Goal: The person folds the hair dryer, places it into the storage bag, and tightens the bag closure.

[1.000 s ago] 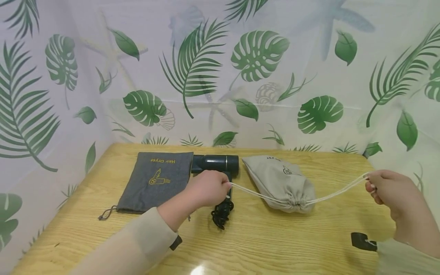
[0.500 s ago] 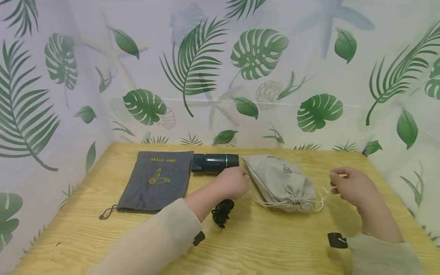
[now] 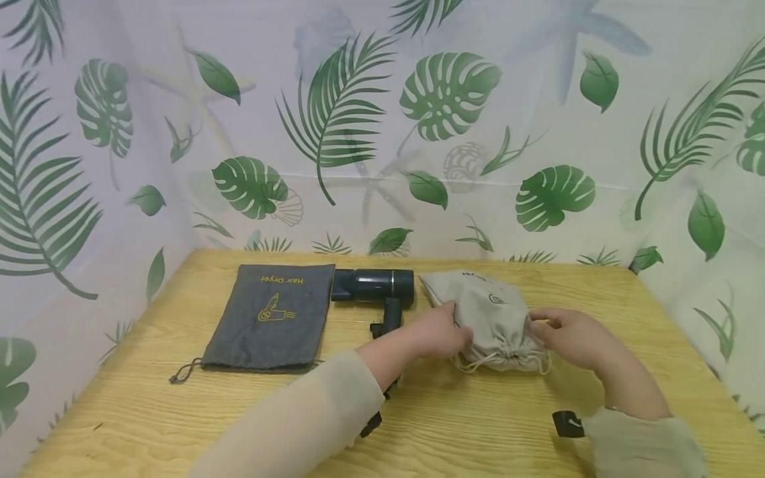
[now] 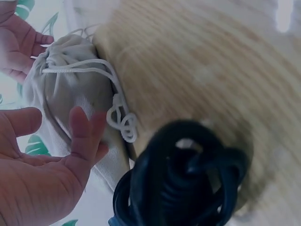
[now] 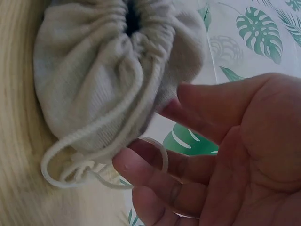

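bag [image 3: 495, 320] of pale cloth, head view: it lies on the right of the counter [image 3: 478, 425], just right of a black hair dryer [image 3: 373, 284], gathered mouth [image 3: 515, 357] towards the near side. the left grip [image 3: 439, 332] touches its left side; the right grip [image 3: 570, 337] is at its right side, contact uncertain. the bulge suggests something firm inside: probably modest weight in a soft, hardly slippery skin.

left wrist view: thumb and fingers stand apart, not clamped; a slack, knotted white cord [image 4: 117, 101] would make a poor handle. black cable [image 4: 181, 174] loops sit close by.

right wrist view: fingers apart too, beside the cloth. the mouth shows a small dark gap; holding both full sides, low down, looks safest.
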A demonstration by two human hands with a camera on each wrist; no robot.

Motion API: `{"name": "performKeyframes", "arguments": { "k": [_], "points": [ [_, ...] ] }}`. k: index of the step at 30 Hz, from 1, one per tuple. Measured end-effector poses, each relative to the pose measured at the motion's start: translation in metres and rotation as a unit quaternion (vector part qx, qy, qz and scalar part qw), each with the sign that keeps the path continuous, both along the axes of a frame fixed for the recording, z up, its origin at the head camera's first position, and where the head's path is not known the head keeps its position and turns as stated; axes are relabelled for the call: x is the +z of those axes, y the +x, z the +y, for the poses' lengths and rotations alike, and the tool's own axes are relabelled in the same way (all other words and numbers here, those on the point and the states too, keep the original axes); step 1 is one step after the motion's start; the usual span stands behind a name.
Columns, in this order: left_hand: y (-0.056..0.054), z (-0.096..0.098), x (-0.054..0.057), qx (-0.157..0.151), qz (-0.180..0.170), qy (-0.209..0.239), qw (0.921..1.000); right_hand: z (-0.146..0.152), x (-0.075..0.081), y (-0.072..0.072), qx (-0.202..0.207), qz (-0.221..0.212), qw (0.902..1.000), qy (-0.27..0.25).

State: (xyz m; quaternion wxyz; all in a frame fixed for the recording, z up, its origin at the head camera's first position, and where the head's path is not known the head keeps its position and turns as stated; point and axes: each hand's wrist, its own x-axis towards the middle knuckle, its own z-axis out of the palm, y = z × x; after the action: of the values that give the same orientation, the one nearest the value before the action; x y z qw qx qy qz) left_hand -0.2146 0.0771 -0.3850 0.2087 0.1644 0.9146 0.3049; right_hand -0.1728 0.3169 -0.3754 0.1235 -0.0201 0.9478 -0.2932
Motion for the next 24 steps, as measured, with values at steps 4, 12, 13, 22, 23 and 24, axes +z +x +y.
{"name": "performKeyframes", "arguments": {
  "k": [4,12,13,22,23,24],
  "points": [
    [0.000,0.003,-0.002,-0.010,0.009,-0.010,0.9999,-0.003,0.002,0.000,0.010,0.003,0.9999,0.007],
    [-0.008,0.011,-0.007,-0.033,0.024,-0.021,0.9989,-0.005,0.003,0.004,0.027,-0.038,0.9988,0.012],
    [-0.009,0.012,-0.008,-0.035,0.026,-0.023,0.9988,-0.005,0.003,0.004,0.025,-0.041,0.9988,0.009],
    [-0.004,0.001,0.000,-0.028,0.076,-0.071,0.9942,-0.009,0.012,0.006,0.016,-0.002,0.9978,0.064],
    [-0.003,-0.003,0.004,-0.032,0.081,-0.077,0.9932,-0.009,0.014,0.007,0.013,0.005,0.9972,0.073],
    [-0.001,-0.007,0.007,-0.034,0.085,-0.078,0.9928,-0.010,0.016,0.007,0.009,0.010,0.9967,0.081]
  ]
}}
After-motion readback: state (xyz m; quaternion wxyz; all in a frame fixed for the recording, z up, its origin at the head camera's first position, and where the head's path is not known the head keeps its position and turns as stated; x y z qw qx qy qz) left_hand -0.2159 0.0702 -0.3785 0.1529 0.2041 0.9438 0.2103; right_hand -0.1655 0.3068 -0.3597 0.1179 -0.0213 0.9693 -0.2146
